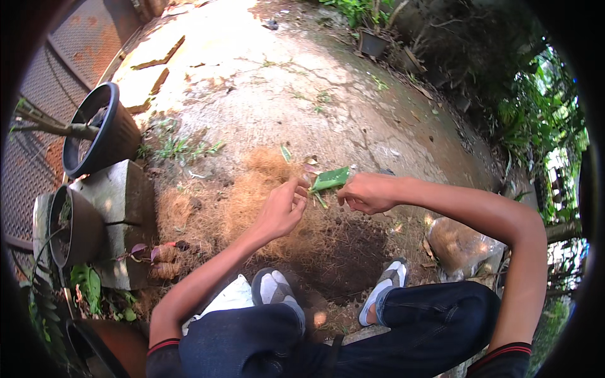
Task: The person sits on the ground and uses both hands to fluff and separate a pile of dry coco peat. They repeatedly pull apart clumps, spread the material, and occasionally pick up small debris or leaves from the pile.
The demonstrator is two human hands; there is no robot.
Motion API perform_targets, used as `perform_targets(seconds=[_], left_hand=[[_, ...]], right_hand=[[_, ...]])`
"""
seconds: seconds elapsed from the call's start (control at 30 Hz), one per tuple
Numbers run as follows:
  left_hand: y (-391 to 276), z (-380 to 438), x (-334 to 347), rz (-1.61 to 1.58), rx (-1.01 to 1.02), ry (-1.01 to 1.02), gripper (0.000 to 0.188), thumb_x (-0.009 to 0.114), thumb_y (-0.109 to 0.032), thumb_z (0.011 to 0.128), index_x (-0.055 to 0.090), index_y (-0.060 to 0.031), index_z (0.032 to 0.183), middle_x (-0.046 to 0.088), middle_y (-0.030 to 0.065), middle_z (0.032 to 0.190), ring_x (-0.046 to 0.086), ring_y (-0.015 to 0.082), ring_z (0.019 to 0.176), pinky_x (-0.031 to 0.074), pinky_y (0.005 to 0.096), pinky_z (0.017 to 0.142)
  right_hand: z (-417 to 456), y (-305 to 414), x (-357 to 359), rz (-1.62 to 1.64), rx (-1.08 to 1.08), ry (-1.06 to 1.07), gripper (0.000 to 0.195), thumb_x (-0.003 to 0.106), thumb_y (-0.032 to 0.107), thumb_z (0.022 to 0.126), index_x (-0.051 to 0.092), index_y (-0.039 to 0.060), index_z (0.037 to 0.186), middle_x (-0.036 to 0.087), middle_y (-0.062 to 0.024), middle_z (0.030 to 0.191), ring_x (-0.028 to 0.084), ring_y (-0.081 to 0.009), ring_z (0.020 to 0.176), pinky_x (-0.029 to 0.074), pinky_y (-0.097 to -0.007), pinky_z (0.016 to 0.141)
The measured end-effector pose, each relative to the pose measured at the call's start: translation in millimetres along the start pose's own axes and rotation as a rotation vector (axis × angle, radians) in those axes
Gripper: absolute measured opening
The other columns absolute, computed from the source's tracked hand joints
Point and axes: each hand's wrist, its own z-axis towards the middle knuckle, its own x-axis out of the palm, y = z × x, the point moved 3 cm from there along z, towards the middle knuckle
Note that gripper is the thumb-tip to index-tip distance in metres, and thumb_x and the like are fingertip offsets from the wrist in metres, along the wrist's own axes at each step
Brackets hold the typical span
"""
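A cut green leaf with a short stem (331,178) is between my two hands, above the ground. My left hand (283,208) has its fingertips closed on the leaf's stem end. At the leaf's broad end is my right hand (368,193), its fingers bent; whether they grip the leaf is hard to see. Below and to the left lies loose brown coconut fibre (241,203). Dark soil (352,257) is heaped between my feet. Small fibre-wrapped bundles (165,262), one by purple leaves, lie beside a concrete block.
Two potted plants, a large pot (101,132) and a smaller pot (78,231), stand by concrete blocks (118,193) at left. A clear plastic bag of fibre (461,245) lies at right. Another pot (108,349) is at lower left, a white sack (234,297) by my foot.
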Motion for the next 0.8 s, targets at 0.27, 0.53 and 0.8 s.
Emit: perform_targets(seconds=[0.27,0.53,0.8], left_hand=[[-41,48,67,0.295,0.244,0.342,0.033,0.057,-0.009,0.094,0.058,0.001,0.126,0.07,0.0172,0.111,0.071,0.0304,0.096,0.058,0.0438,0.086],[-93,85,112,0.769,0.27,0.746,0.027,0.053,-0.009,0.093,0.063,0.0034,0.114,0.07,0.0221,0.096,0.071,0.032,0.08,0.06,0.047,0.071],[-53,133,179,0.592,0.085,0.295,0.017,0.054,-0.008,0.092,0.064,0.0041,0.097,0.071,0.0171,0.075,0.071,0.0262,0.072,0.059,0.0426,0.063]], right_hand=[[-69,-36,95,0.017,0.042,0.089,0.024,0.068,0.011,0.086,0.068,0.0017,0.109,0.072,-0.0211,0.088,0.072,-0.0414,0.088,0.056,-0.0543,0.073],[-50,-20,216,0.019,-0.184,0.075,0.044,0.072,0.014,0.08,0.064,0.0032,0.122,0.067,-0.0162,0.123,0.063,-0.0349,0.119,0.053,-0.0525,0.089],[-5,43,305,-0.203,-0.592,-0.261,0.059,0.062,0.03,0.097,0.046,0.0081,0.15,0.051,-0.011,0.146,0.046,-0.0283,0.138,0.041,-0.0521,0.107]])
